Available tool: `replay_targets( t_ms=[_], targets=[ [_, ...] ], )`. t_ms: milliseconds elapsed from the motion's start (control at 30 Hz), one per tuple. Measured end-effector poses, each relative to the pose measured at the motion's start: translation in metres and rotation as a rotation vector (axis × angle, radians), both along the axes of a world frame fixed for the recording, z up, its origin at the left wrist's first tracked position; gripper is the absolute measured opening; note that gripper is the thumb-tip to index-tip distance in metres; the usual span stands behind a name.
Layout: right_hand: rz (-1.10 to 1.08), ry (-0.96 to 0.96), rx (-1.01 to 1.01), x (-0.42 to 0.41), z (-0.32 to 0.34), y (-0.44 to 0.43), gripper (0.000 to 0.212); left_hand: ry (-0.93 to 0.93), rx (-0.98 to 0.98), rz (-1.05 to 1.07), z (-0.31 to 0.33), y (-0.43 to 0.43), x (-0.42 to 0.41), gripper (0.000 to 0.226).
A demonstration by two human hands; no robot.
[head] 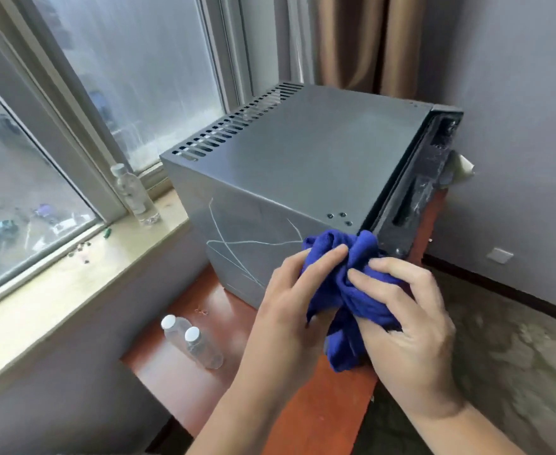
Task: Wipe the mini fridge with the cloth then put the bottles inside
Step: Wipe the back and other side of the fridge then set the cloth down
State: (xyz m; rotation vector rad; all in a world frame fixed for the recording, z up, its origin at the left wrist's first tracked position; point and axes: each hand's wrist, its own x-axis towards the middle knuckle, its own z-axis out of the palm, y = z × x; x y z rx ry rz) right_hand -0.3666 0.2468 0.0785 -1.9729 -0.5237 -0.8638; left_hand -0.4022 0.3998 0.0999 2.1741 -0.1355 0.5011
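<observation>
The grey metal mini fridge (pixel 302 152) stands on a reddish-brown low table (pixel 316 418), its black door edge facing right and shut. A bunched blue cloth (pixel 352 290) is held by both hands close to the fridge's near corner. My left hand (pixel 289 307) grips its left side and my right hand (pixel 411 326) grips its right side. Two clear water bottles with white caps (pixel 201 346) stand on the table left of the fridge. A third clear bottle (pixel 134 195) stands on the window sill.
A pale stone window sill (pixel 56 290) runs along the left under a large window. Brown curtains (pixel 365 41) hang behind the fridge. A grey wall with a socket (pixel 499 256) is on the right, above patterned floor.
</observation>
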Motion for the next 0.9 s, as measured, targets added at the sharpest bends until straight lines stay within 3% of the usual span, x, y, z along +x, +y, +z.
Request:
replay_targets(
  t_ms=[67, 267, 500, 633, 800, 900],
  targets=[
    [-0.076, -0.014, -0.037, 0.002, -0.008, 0.012, 0.031, 0.027, -0.028, -0.060, -0.013, 0.011, 0.013, 0.080],
    [-0.327, 0.213, -0.047, -0.021, -0.035, 0.036, 0.048, 0.138, -0.011, -0.324, -0.043, 0.038, 0.030, 0.068],
    [-0.517, 0.023, -0.034, -0.033, 0.028, 0.045, 0.025, -0.081, -0.028, -0.424, 0.000, 0.033, 0.038, 0.069],
    [-0.531, 0.093, -0.017, -0.027, 0.009, 0.038, 0.035, -0.065, 0.115, -0.382, -0.011, 0.024, 0.043, 0.067],
    [-0.460, 0.387, 0.001, -0.034, -0.041, 0.038, 0.049, 0.214, 0.184, -0.405, -0.061, 0.032, 0.031, 0.068],
    [-0.447, 0.364, 0.038, -0.044, -0.038, 0.042, 0.048, 0.199, 0.166, -0.392, -0.055, 0.034, 0.021, 0.067]
  ],
)
